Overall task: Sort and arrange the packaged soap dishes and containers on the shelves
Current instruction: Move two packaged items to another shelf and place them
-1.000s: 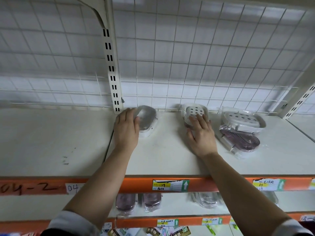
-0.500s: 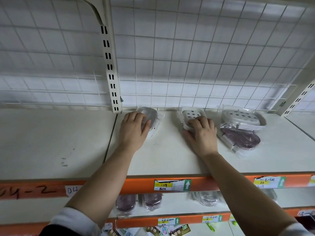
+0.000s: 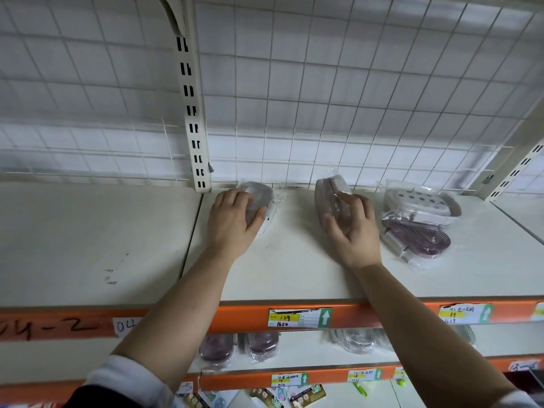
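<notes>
On the white top shelf (image 3: 294,272), my left hand (image 3: 234,222) grips a packaged grey soap dish (image 3: 260,198) that lies near the upright post, fingers curled over its top. My right hand (image 3: 354,228) holds a second packaged soap dish (image 3: 326,195), pinkish and tipped up on its edge, thumb on one side and fingers on the other. To the right lie two more wrapped dishes: a white one with holes (image 3: 421,201) resting on a purple one (image 3: 418,237).
A wire grid backs the shelf, and a slotted post (image 3: 192,113) stands behind my left hand. The orange shelf edge (image 3: 235,319) carries price labels. More wrapped soap dishes (image 3: 262,344) sit on the shelf below. Bare shelf extends to the left.
My right hand has tipped its soap dish from lying flat, holes up, onto its edge. My left hand's fingers have curled further over the grey dish.
</notes>
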### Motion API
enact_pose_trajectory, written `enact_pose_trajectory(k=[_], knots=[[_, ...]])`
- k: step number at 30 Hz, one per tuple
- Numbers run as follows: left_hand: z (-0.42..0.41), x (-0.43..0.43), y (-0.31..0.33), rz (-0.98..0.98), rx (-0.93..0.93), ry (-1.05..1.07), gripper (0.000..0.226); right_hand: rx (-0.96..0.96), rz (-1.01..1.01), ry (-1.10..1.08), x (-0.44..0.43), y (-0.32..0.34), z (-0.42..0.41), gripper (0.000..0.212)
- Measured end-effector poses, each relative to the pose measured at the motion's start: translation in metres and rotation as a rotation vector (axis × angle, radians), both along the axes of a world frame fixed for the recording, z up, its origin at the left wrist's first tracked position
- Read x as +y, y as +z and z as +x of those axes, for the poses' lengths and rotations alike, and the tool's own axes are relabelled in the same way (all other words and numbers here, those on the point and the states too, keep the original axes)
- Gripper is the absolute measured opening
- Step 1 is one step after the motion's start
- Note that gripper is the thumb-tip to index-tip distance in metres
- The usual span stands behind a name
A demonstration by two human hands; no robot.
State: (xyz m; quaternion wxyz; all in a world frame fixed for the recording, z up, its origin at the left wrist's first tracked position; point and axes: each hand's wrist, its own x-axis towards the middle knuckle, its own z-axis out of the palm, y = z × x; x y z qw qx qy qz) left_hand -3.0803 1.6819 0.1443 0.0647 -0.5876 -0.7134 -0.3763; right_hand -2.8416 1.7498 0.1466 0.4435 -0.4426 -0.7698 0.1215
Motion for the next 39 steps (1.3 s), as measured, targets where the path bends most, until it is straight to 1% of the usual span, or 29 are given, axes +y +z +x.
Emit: enact_pose_trajectory(k=[2, 5, 8, 10, 12, 16, 18, 21, 23, 25, 28, 31, 33, 35, 39], knots=[[0.000, 0.000, 0.000, 0.006, 0.009, -0.001, 0.030, 0.011, 0.017, -0.031, -0.001, 0.000, 0.000, 0.052], [-0.001, 0.001, -0.001, 0.031, 0.010, -0.008, 0.031, 0.065, 0.063, -0.027, -0.003, 0.002, -0.001, 0.051], [-0.002, 0.001, -0.002, 0.046, -0.003, -0.021, 0.034, 0.117, 0.006, -0.020, -0.005, 0.000, -0.002, 0.055], [-0.002, 0.001, -0.002, 0.051, -0.009, -0.033, 0.038, 0.106, -0.030, -0.053, -0.005, -0.002, -0.002, 0.061], [-0.003, 0.002, -0.004, 0.056, -0.008, -0.044, 0.040, 0.058, -0.026, -0.063, -0.004, -0.002, -0.003, 0.062], [-0.005, 0.001, -0.006, 0.043, -0.017, -0.044, 0.039, -0.174, 0.051, 0.022, -0.002, -0.001, -0.005, 0.045], [-0.005, 0.001, -0.005, 0.030, -0.014, -0.056, 0.036, -0.247, 0.014, 0.074, -0.002, -0.002, -0.005, 0.040], [-0.005, -0.002, 0.002, -0.047, -0.018, -0.088, 0.036, -0.357, -0.106, 0.067, -0.007, 0.002, -0.010, 0.059], [-0.005, -0.007, 0.009, -0.103, -0.018, -0.091, 0.038, -0.411, -0.129, 0.032, -0.010, 0.005, -0.016, 0.063], [-0.004, -0.014, 0.015, -0.124, -0.004, -0.083, 0.039, -0.381, -0.149, -0.013, -0.015, 0.011, -0.022, 0.057], [0.001, -0.039, 0.022, -0.017, 0.056, -0.086, 0.037, -0.287, -0.088, -0.037, -0.035, 0.018, -0.015, 0.048], [0.010, -0.076, 0.021, 0.094, 0.128, -0.111, 0.041, -0.261, -0.014, -0.022, -0.069, 0.018, 0.002, 0.051], [0.018, -0.102, 0.018, 0.121, 0.128, -0.094, 0.048, -0.263, -0.004, -0.020, -0.092, 0.014, 0.013, 0.050], [0.029, -0.132, 0.012, 0.157, 0.130, -0.065, 0.049, -0.260, -0.006, -0.011, -0.117, 0.011, 0.026, 0.052], [0.053, -0.195, 0.000, 0.156, 0.144, -0.024, 0.051, -0.215, -0.004, 0.042, -0.173, 0.007, 0.049, 0.059]])
